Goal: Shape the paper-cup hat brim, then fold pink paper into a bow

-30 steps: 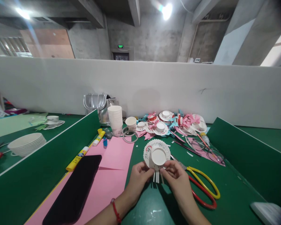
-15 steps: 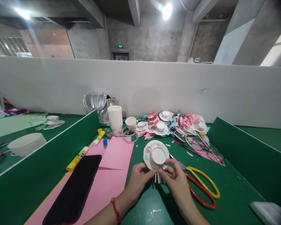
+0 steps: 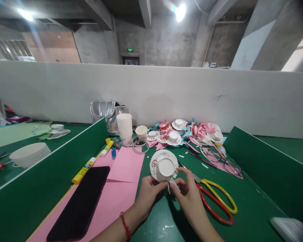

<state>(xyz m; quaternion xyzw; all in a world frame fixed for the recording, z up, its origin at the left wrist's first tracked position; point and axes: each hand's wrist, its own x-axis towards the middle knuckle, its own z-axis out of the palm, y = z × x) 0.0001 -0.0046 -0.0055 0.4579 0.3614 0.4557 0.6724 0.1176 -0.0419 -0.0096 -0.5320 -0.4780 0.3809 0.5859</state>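
Note:
In the middle of the head view is a white paper cup [image 3: 166,167], its sides cut into strips that spread out as a fringed round rim. My left hand [image 3: 151,193] pinches the lower left of this rim between thumb and fingers. Closed on one or two loose strips at the cup's lower edge is my right hand [image 3: 185,188]. Just right of that hand lie large scissors [image 3: 217,198] with one red and one yellow handle, their blades partly behind my fingers.
Pink paper [image 3: 125,164], a black phone [image 3: 79,205] and glue sticks [image 3: 83,170] lie at left. Behind stand stacked paper cups [image 3: 124,129] and finished cut-cup pieces [image 3: 173,137]. Glasses [image 3: 223,161] rest at right. Green dividers [image 3: 272,174] flank the desk.
The cut cup has shifted slightly left and tilted. My right fingers have moved along its strips, which now point down and to the right. My left hand keeps its hold.

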